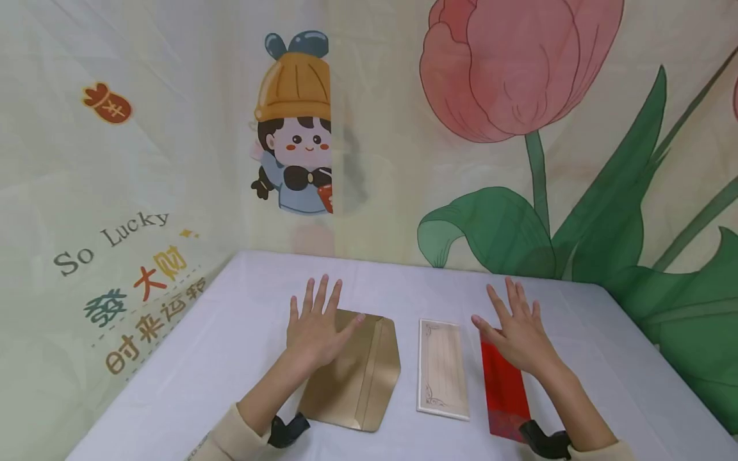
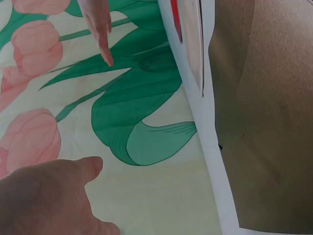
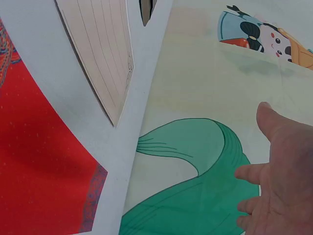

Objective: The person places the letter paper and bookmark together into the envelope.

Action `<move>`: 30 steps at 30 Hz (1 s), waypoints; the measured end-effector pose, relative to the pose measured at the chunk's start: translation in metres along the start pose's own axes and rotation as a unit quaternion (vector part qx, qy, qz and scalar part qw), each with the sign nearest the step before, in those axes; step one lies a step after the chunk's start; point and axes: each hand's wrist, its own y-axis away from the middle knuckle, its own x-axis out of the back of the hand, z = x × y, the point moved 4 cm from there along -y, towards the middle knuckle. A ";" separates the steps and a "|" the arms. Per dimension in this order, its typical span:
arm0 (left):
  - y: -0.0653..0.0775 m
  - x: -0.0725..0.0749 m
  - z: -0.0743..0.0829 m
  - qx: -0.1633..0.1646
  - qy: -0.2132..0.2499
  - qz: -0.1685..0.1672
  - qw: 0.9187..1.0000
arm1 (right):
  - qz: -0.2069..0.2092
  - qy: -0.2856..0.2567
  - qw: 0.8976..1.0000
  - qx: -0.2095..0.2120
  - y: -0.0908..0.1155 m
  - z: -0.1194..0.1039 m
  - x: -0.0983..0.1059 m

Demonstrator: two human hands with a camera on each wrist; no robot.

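Fingers spread, my left hand (image 1: 316, 330) is held above a gold-brown envelope (image 1: 352, 371) that lies at the left on the white table. My right hand (image 1: 519, 333), its fingers also spread, hovers over the upper end of a red envelope (image 1: 505, 390) at the right. Between the two lies a cream sheet pad (image 1: 442, 371) with ruled lines and ornate corners. In the left wrist view the brown envelope (image 2: 266, 122) fills the right side. The right wrist view shows the red envelope (image 3: 44, 147) with a patterned band at its end. Neither hand holds anything.
The white table (image 1: 259, 288) reaches back to a cloth backdrop printed with a pink tulip (image 1: 519, 70), a cartoon figure (image 1: 300, 141) and lettering. A black strap piece (image 1: 288, 430) sits at the left wrist, another (image 1: 544, 442) at the right.
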 end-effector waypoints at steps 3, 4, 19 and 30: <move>0.001 -0.005 0.000 0.002 -0.001 -0.005 1.000 | -0.009 -0.009 1.000 -0.006 0.001 0.000 -0.006; 0.002 -0.006 0.000 0.003 0.002 -0.006 1.000 | -0.013 -0.013 1.000 -0.009 0.000 0.000 -0.009; 0.008 -0.079 -0.002 -0.064 0.006 -0.030 0.997 | -0.099 -0.072 0.987 0.103 0.012 -0.106 -0.106; 0.012 -0.101 -0.007 -0.066 0.017 -0.027 0.997 | -0.175 0.008 0.973 0.148 0.026 -0.112 -0.132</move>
